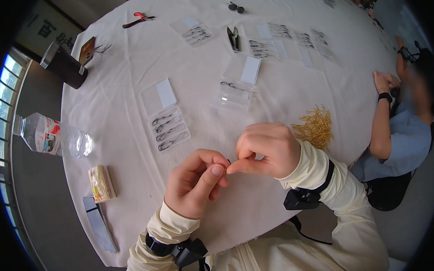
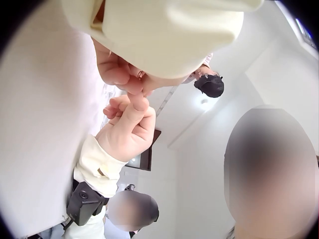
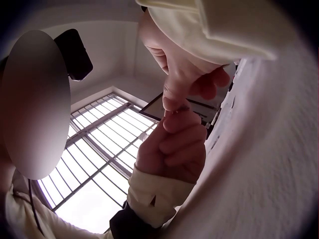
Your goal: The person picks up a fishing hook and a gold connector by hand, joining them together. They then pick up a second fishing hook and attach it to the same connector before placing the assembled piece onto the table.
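Over the near part of the table, my left hand [image 1: 192,185] and right hand [image 1: 268,150] meet at the fingertips. Thumb and index finger of the left pinch a tiny gold-and-dark piece [image 1: 226,169]. The right thumb and index finger pinch at the same piece from the other side. Most of it is hidden by the fingers, so I cannot tell its kind. Beyond the right hand lies a pile of small gold-coloured metal pieces [image 1: 316,127]. Past the left hand, an opened clear plastic case [image 1: 185,118] holds several black looped strands [image 1: 167,133].
Another opened clear case [image 1: 235,103] lies ahead, with black-handled snips [image 1: 233,38] behind it. Red-handled pliers [image 1: 138,20] are far left. A water bottle [image 1: 50,135], dark tumbler [image 1: 64,64] and tissue pack [image 1: 101,183] line the left edge. Another person [image 1: 396,132] sits at right.
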`<act>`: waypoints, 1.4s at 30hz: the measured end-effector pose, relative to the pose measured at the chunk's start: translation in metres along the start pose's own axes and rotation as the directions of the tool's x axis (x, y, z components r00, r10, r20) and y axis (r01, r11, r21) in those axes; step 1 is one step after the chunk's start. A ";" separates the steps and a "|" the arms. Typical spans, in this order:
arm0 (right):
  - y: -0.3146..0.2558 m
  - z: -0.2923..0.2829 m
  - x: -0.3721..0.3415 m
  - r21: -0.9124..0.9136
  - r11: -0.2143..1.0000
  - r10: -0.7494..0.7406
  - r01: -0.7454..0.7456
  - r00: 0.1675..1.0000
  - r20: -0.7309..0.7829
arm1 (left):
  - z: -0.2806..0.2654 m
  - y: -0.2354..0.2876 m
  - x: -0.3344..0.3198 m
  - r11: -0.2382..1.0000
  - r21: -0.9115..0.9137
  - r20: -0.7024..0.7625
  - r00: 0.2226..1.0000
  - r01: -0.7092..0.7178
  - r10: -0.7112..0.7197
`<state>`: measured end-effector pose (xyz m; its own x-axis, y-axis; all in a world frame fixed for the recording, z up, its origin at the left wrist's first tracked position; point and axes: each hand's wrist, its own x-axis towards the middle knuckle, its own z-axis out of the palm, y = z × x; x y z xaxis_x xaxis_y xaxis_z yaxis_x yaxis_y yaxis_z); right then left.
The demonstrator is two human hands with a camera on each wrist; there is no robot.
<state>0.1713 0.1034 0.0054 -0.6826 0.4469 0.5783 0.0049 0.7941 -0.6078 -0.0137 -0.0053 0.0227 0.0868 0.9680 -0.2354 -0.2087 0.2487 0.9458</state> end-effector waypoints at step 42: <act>-0.008 0.001 0.006 -0.136 0.990 -0.057 0.037 0.987 -0.147 | -0.001 -0.010 0.004 0.980 -0.199 -0.038 0.999 -0.013 0.005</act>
<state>0.1660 0.0995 0.0134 -0.5666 0.4566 0.6859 0.0790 0.8587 -0.5064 -0.0122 -0.0036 0.0120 0.0489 0.9698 -0.2389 -0.3997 0.2382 0.8851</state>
